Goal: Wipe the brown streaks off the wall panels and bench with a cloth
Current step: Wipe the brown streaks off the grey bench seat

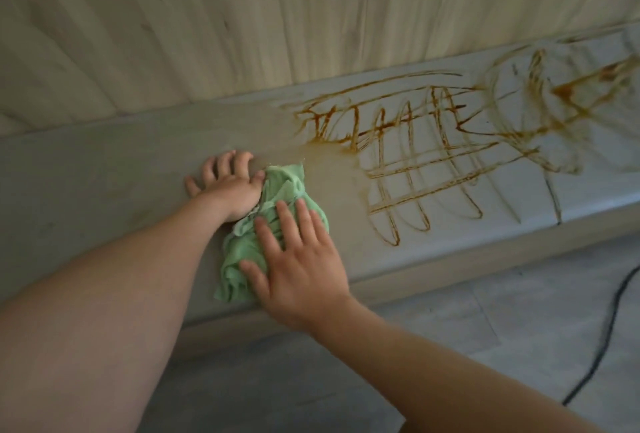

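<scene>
A crumpled green cloth (277,211) lies on the grey bench (104,173). My right hand (298,259) presses flat on the cloth with straight, spread fingers. My left hand (227,186) rests on the bench just left of the cloth, fingers extended, its thumb and palm edge touching the cloth's upper part. Brown streaks (415,155) in loops and crossed lines cover the bench to the right of the cloth, with a pale smeared patch (329,162) beside it. The light wooden wall panels (242,17) rise behind the bench; faint brownish marks show at the far right.
A black cable (609,311) runs across the grey floor (450,328) at the lower right, below the bench's front edge. The bench to the left of my hands shows no streaks.
</scene>
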{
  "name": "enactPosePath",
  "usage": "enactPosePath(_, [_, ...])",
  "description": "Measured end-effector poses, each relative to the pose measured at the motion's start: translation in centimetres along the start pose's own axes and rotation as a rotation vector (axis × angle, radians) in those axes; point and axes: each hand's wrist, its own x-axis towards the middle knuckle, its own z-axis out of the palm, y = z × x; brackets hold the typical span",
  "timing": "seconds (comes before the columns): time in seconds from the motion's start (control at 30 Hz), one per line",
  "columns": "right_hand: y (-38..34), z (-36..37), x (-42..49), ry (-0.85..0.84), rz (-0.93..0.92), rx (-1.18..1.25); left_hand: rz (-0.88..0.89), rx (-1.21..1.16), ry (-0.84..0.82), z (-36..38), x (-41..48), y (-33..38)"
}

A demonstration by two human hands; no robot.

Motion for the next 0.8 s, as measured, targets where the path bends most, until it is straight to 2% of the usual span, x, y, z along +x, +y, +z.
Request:
enactPosePath(0.17, [3.7, -1.3, 0.4, 0.048, -0.109, -0.073, -0.032, 0.04, -0.041, -0.8, -0.3, 0.6])
enactPosePath(0.43, [15.9, -5.8, 5.3, -0.036, 0.281, -0.121, -0.064, 0.069, -0.1, -1.1, -0.1, 1.1])
enactPosePath(0.7, [14.3, -5.2, 14.7, -0.082, 0.376, -0.146, 0.065, 0.216, -0.102, -2.5, 0.8, 0.1])
enactPosePath(0.8, [12.2, -4.4, 17.1, -0.121, 0.314, -0.142, 0.081, 0.161, -0.057, -1.3, 0.7, -0.3])
